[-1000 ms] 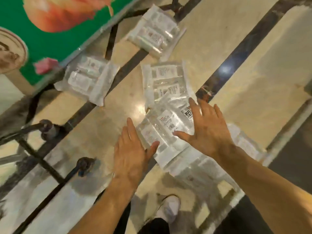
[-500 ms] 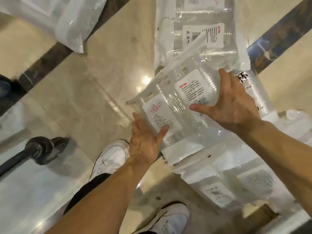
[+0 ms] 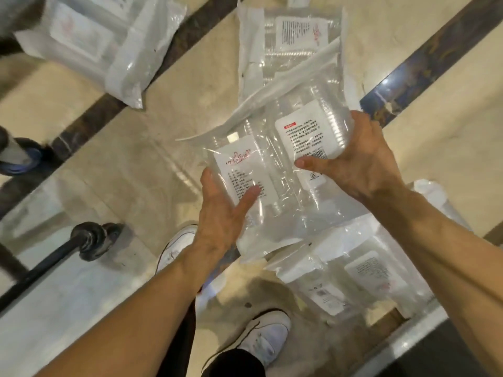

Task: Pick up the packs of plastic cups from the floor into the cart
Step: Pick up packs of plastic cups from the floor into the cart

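A clear pack of plastic cups (image 3: pixel 275 170) with two white labels is held between both hands above the floor. My left hand (image 3: pixel 220 213) grips its lower left edge, thumb on a label. My right hand (image 3: pixel 359 159) clasps its upper right side, thumb across the front. Another pack (image 3: pixel 288 42) lies on the floor just beyond it. A third pack (image 3: pixel 351 270) lies under my right forearm. A fourth pack (image 3: pixel 109 42) rests at the top left. Only the cart's dark wheel and frame bar (image 3: pixel 92 240) show at the left.
The floor is glossy beige marble with dark stripes (image 3: pixel 424 61). My white shoes (image 3: pixel 261 338) stand below the held pack. A second dark wheel (image 3: pixel 19 156) sits at the far left edge. A dark strip of floor runs along the bottom right.
My hands went from hovering over the pack to closing on its two sides. The view dropped closer to the floor, and the pack now looks tilted up off the pile.
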Demonstrator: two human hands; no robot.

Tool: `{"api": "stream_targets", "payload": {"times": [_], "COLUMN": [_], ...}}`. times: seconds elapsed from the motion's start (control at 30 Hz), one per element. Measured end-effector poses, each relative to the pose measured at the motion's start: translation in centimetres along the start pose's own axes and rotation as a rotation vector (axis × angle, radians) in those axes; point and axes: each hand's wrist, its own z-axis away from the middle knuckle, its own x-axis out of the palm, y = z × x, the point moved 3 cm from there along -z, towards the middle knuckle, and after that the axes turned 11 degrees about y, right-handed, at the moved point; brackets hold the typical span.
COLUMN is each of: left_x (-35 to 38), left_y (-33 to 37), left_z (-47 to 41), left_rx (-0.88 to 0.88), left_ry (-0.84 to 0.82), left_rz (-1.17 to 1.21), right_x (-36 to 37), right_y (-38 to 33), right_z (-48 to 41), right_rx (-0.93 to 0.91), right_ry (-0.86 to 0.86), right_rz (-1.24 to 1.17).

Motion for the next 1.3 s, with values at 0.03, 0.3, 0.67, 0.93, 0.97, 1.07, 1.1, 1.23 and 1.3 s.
{"api": "stream_targets", "payload": {"times": [0.03, 0.3, 0.67, 0.93, 0.97, 1.07, 1.1, 1.23, 1.3], "left_x": [-1.3, -13.4, -35.9, -54.3, -56.6, -63.0, -65.1, -72.0, -74.5], "left_y": [2.2, 23.7, 49.9, 56.8, 57.0, 55.9, 55.4, 52.5, 50.7], "left_z": [0.7, 9.1, 22.7, 30.7, 31.5, 32.8, 33.1, 32.7, 32.9], "left_rx": [0.011, 0.151, 0.293, 0.266, 0.258, 0.198, 0.17, 0.12, 0.078], "left_ry": [0.002, -0.08, -0.074, 0.047, 0.08, 0.176, 0.22, 0.354, 0.404], "left_rz": [0.006, 0.041, -0.03, -0.001, 0.002, 0.075, 0.1, 0.189, 0.234], "right_x": [-2.0, -24.1, -52.1, -58.8, -58.9, -58.6, -58.4, -55.9, -54.0], "right_y": [-0.9, -9.8, -27.3, -42.8, -45.1, -52.2, -54.7, -63.9, -67.7], "right_z": [0.4, 6.1, 19.1, 25.8, 26.3, 27.1, 27.5, 28.6, 29.0], "right_rx": [0.014, 0.144, 0.137, -0.028, -0.078, -0.255, -0.301, -0.42, -0.467], "right_ry": [0.018, 0.078, 0.112, -0.009, -0.036, -0.087, -0.091, -0.179, -0.225], "right_rz": [-0.016, -0.196, -0.324, -0.373, -0.382, -0.374, -0.365, -0.313, -0.264]}}
